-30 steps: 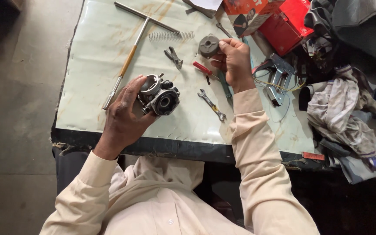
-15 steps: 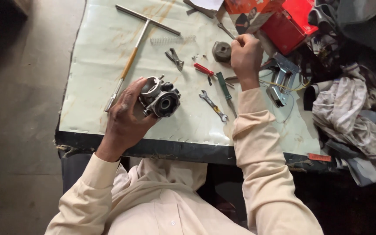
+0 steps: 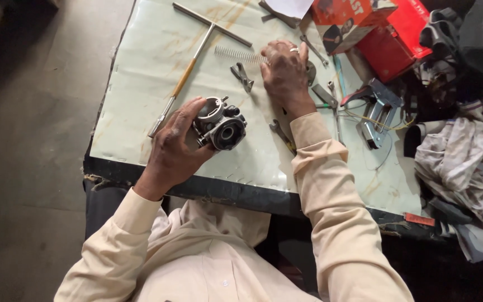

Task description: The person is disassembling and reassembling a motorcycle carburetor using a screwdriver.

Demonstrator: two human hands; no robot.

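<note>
My left hand [image 3: 173, 150] holds a small grey metal carburettor [image 3: 222, 124] just above the near part of the table, its round bore facing me. My right hand [image 3: 284, 74] lies palm down farther back on the table, fingers curled. Its fingertips touch the right end of a coiled spring [image 3: 237, 54]. A round grey part [image 3: 312, 72] peeks out at that hand's right side. What lies under the palm is hidden.
The pale plastic-covered table [image 3: 141, 106] carries a long T-handle wrench [image 3: 195, 51], small pliers [image 3: 242, 76] and a spanner [image 3: 282, 136]. A red box [image 3: 389, 42], a metal bracket [image 3: 378, 114] and rags [image 3: 459, 162] crowd the right side.
My right hand set down the round grey part it held and slid left, now resting at the spring's end. The left hand keeps the carburettor in the same place.
</note>
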